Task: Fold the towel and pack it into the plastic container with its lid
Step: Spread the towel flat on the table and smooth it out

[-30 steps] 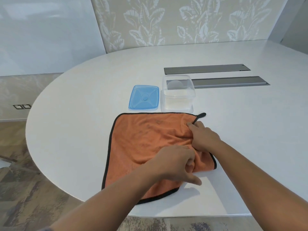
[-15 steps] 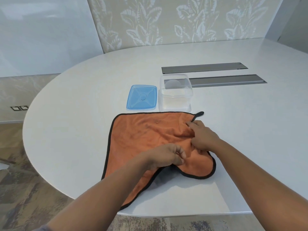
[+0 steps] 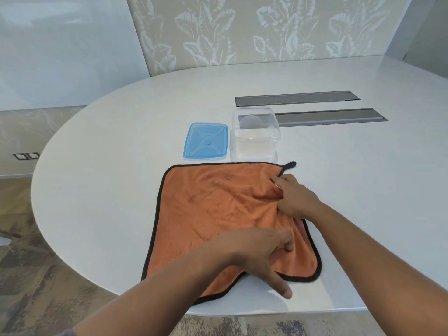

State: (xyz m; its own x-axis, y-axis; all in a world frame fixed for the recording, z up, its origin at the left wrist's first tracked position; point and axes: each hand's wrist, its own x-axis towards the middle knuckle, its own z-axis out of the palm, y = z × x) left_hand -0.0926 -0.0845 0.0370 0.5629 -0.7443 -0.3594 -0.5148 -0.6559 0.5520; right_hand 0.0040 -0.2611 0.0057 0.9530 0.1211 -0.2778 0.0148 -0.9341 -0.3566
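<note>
Lying flat, unfolded: orange towel (image 3: pixel 218 209), black-edged, slightly rumpled.

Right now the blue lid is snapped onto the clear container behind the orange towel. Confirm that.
Not quite. The head view shows the blue lid lying flat on the table, beside the open clear container, to its left. Both do sit behind the orange towel.

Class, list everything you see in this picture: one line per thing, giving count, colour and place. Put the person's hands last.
Table: one, white, fills the view.
Towel: one, orange with black trim, spread at the near edge.
Lid: one, blue, behind the towel, left of the container.
Container: one, clear, open, behind the towel.
Slots: two, grey, set into the table at the far right.
Left hand: on the towel's near part.
Right hand: gripping the towel's right edge.
</note>
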